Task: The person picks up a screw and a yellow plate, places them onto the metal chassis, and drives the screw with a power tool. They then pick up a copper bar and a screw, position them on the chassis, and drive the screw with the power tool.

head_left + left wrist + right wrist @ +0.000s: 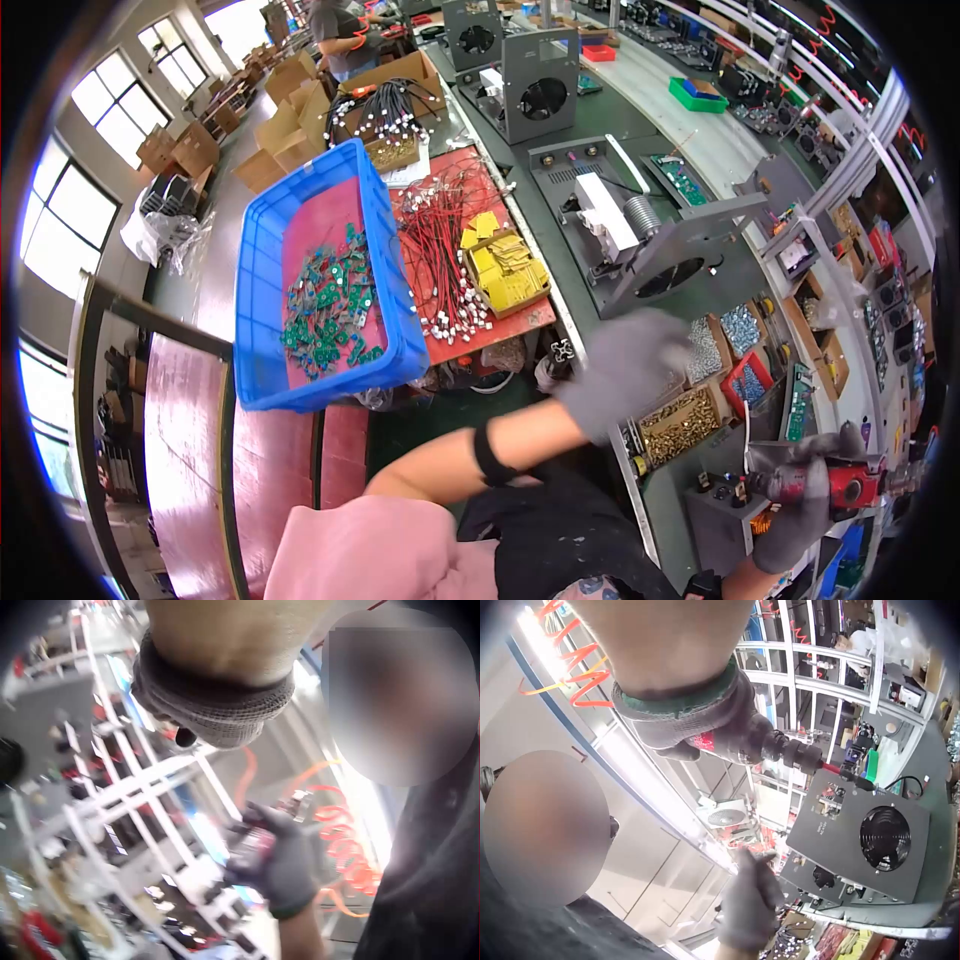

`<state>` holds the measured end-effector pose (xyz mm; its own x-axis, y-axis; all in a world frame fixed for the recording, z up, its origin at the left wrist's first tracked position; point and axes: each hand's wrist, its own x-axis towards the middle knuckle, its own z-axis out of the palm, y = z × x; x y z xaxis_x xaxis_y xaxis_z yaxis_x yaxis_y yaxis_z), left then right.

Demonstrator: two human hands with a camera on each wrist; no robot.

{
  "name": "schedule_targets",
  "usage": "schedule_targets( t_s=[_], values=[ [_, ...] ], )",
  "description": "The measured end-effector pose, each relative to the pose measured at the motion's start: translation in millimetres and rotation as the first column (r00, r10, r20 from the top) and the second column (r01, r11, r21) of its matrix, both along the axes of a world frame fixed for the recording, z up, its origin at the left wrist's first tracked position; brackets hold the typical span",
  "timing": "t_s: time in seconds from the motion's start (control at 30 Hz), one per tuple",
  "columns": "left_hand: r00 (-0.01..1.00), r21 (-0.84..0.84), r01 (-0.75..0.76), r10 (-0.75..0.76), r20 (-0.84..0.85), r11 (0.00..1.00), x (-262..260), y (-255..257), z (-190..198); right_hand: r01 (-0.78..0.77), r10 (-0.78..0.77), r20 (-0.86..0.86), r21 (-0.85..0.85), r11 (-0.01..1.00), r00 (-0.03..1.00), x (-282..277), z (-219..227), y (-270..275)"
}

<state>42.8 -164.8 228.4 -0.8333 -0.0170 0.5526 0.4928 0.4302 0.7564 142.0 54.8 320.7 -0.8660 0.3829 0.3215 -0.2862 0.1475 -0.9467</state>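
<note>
My right hand [795, 525], in a grey glove, grips a red and black power screwdriver [852, 486] at the bench's right side. In the right wrist view its long bit [832, 769] overlaps the top of a grey fan panel [831, 834]. My left hand [628, 375], also gloved and blurred in the head view, is raised over the bench edge beside the screw bins. Its fingers are partly hidden; I cannot tell whether they hold anything. Nearest to it are brass screws [680, 428] in a box and silver screws [704, 352].
A blue crate [405, 320] of small green boards stands at left. Beside it, red wires [435, 240] and a box of yellow pieces [508, 275] lie on a red board. An open grey chassis [570, 180] sits ahead. Orange coiled hoses [341, 840] hang overhead; another person [345, 40] stands far off.
</note>
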Motion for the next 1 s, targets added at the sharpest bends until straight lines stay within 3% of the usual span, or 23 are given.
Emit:
schedule_targets(
  t_s=[0.03, 0.07, 0.1, 0.13, 0.17, 0.2, 0.3, 0.4, 0.43, 0.5, 0.57, 0.63, 0.67, 0.7, 0.73, 0.77, 0.87, 0.9, 0.93, 0.97, 1.0],
  values=[
    [0.888, -0.193, -0.024, 0.11, 0.446, 0.981, -12.6, -43.6, -7.9, -0.014, 0.014, 0.034, 0.025, 1.0, 0.999, -1.5, 1.7, -0.3],
    [0.751, -0.323, -0.098, 0.283, 0.596, 0.941, -36.1, -83.4, -49.8, 0.032, -0.032, 0.042, 0.018, 0.999, 0.999, -2.8, 2.6, -3.5],
    [0.635, -0.532, -0.103, 0.467, 0.615, 0.841, -52.3, -113.8, -63.0, 0.078, -0.078, 0.049, 0.014, 0.997, 0.996, -3.4, 3.2, -5.9],
    [0.586, -0.61, -0.113, 0.549, 0.597, 0.784, -69.8, -147.6, -100.9, 0.099, -0.1, 0.059, 0.02, 0.995, 0.993, -3.8, 3.1, -4.4],
    [0.655, -0.702, -0.097, 0.577, 0.489, 0.705, -85.1, -175.9, -136.9, 0.115, -0.117, 0.048, 0.04, 0.993, 0.992, -2.9, 2.5, -1.0],
    [0.561, -0.752, 0.02, 0.615, 0.554, 0.659, -99.7, -189.6, -143.7, 0.13, -0.132, 0.038, 0.059, 0.99, 0.99, -1.7, 2.5, -0.4],
    [0.548, -0.788, 0.167, 0.608, 0.574, 0.593, -113.4, -211.6, -180.9, 0.221, -0.222, 0.001, 0.077, 0.972, 0.975, 2.1, 3.4, -5.5],
    [0.502, -0.792, 0.174, 0.64, 0.582, 0.585, -113.0, -212.6, -171.2, 0.227, -0.227, -0.002, 0.083, 0.97, 0.974, 12.3, 3.5, 8.9],
    [0.485, -0.773, 0.149, 0.636, 0.6, 0.617, -111.2, -212.5, -162.0, 0.222, -0.222, -0.003, 0.084, 0.972, 0.975, 18.9, 2.4, 16.7],
    [0.609, -0.728, 0.11, 0.533, 0.587, 0.676, -101.8, -220.4, -145.6, 0.218, -0.217, -0.018, 0.06, 0.974, 0.976, 33.1, -1.2, 32.9],
    [0.631, -0.581, 0.19, 0.355, 0.689, 0.792, -90.3, -210.7, -111.7, 0.465, -0.468, -0.021, -0.079, 0.882, 0.884, 50.4, -2.0, 47.9],
    [0.601, -0.225, 0.36, -0.041, 0.798, 0.905, -70.4, -165.1, -63.3, 0.516, -0.53, -0.08, -0.148, 0.844, 0.844, 62.2, 9.2, 56.6],
    [0.57, -0.109, 0.466, -0.205, 0.796, 0.878, -62.4, -133.0, -41.7, 0.418, -0.427, -0.087, -0.107, 0.902, 0.9, 77.2, 11.2, 74.7],
    [0.434, 0.2, 0.463, -0.417, 0.798, 0.864, -47.6, -87.8, -12.2, 0.425, -0.428, -0.118, -0.051, 0.904, 0.896, 82.9, 18.4, 87.7],
    [0.363, 0.279, 0.488, -0.484, 0.796, 0.827, -36.4, -51.2, -3.0, 0.485, -0.488, -0.1, -0.053, 0.873, 0.867, 94.0, 26.5, 95.5],
    [0.299, 0.237, 0.597, -0.487, 0.821, 0.767, -28.8, -16.2, 8.9, 0.511, -0.521, -0.137, -0.101, 0.853, 0.843, 105.0, 29.3, 106.7],
    [0.274, 0.252, 0.766, -0.655, 0.704, 0.591, 9.1, 114.8, 50.8, 0.585, -0.588, -0.214, -0.087, 0.807, 0.78, 156.8, 31.5, 160.3],
    [0.289, 0.101, 0.878, -0.688, 0.666, 0.467, 24.8, 165.2, 76.3, 0.612, -0.601, -0.255, -0.045, 0.79, 0.757, 173.3, 33.4, 179.8],
    [0.299, -0.065, 0.94, -0.723, 0.623, 0.334, 41.5, 214.1, 91.9, 0.607, -0.608, -0.306, -0.11, 0.787, 0.733, 189.8, 37.3, 196.6],
    [0.223, -0.149, 0.975, -0.787, 0.575, 0.167, 56.9, 259.8, 94.4, 0.631, -0.633, -0.305, -0.119, 0.767, 0.712, 208.2, 38.2, 215.3],
    [0.173, -0.225, 0.971, -0.88, 0.442, 0.078, 76.7, 304.0, 83.4, 0.644, -0.645, -0.307, -0.121, 0.755, 0.699, 225.7, 37.7, 233.6]
  ],
)
